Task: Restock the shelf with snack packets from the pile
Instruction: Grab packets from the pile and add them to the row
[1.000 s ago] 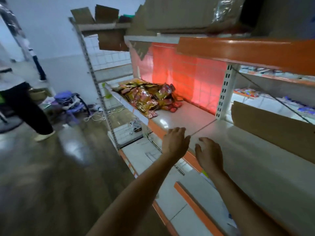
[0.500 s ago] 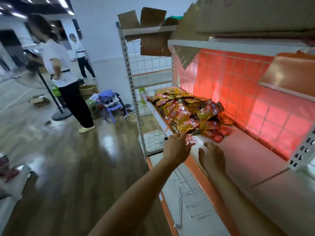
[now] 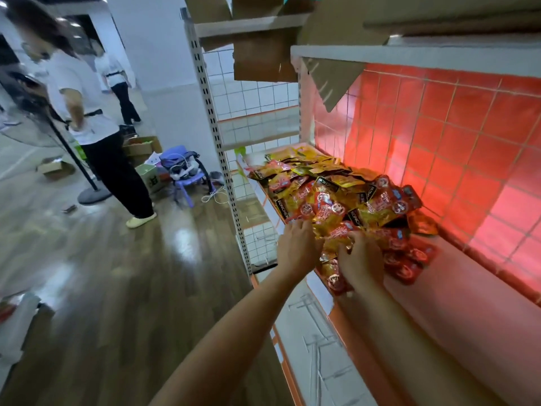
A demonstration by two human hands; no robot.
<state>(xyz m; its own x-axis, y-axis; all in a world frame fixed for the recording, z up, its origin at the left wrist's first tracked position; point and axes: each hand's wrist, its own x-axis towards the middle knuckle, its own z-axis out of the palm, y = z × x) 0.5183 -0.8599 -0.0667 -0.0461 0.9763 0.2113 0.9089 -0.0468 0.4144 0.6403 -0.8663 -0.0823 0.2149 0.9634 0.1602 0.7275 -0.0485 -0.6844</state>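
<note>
"Head view: where is the pile of red and gold foil snack packets (image 3: 336, 200)?"

"Just to 3 o'clock of the picture's middle. It lies heaped on the white metal shelf board with the orange front edge (image 3: 445, 306), against the red tiled back panel (image 3: 456, 133) on its 3 o'clock side."

"And the 2 hands?"

"Both are at the pile's 6 o'clock edge, close beside each other. The left hand (image 3: 297, 249) has its fingers bent into the packets. The tips are hidden, so I cannot tell whether it has hold of one. The right hand (image 3: 363, 262), at 3 o'clock of the left, has thumb and fingers curled onto a red-and-gold packet (image 3: 336, 240) at the heap's edge and pinches it."

"Any bare board?"

"Yes, toward 5 o'clock of the pile, running along the back panel."

"What else is around?"

"Brown cardboard pieces (image 3: 263, 58) sit on the shelf above, at 12 o'clock. At 9 o'clock a person in a white top and black trousers (image 3: 96, 142) stands on the glossy wooden floor (image 3: 117, 273). A small purple plastic chair (image 3: 184, 171) stands between that person and the shelf post."
</note>
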